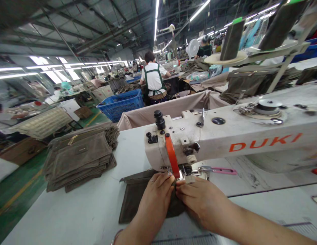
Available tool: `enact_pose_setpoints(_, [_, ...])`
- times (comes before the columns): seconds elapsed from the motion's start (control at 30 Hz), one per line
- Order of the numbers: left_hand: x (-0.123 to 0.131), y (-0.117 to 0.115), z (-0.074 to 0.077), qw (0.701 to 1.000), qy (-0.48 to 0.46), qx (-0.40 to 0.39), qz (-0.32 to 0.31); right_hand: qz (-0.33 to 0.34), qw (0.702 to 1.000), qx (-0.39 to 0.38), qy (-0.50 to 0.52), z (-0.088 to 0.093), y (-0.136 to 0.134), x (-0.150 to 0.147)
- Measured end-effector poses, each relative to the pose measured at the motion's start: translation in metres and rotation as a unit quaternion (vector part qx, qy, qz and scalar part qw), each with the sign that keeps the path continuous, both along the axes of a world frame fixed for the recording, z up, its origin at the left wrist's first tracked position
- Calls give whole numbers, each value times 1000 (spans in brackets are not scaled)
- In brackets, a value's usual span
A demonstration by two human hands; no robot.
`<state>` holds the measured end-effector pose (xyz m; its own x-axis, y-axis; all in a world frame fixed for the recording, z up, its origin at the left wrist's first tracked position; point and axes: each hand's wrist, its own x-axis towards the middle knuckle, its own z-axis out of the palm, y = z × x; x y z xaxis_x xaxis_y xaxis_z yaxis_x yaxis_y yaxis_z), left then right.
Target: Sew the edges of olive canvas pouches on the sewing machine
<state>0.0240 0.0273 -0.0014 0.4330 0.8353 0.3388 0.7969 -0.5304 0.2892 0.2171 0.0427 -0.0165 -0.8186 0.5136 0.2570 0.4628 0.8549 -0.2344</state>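
Both curled: left hand (154,202), right hand (203,202) pinching olive canvas panel (132,206) under sewing machine (250,144).

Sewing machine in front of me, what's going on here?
A person's left hand and right hand hold a dark olive fabric piece at the presser foot of a white DUKI sewing machine. A stack of folded olive fabric pieces lies beside it on the white table. A co-worker in a green-strapped apron sits farther off, past a blue plastic crate.
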Motion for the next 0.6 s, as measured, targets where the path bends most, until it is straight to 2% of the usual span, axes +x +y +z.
enact_pose_setpoints(0.23, [-8,5,-3,1000,-15,1,-18,-4,1000,12,-5,-5,-1,-3])
enact_pose_setpoints(0.6, [-7,6,-5,1000,-20,-8,-11,-22,1000,3,17,5,3,-2])
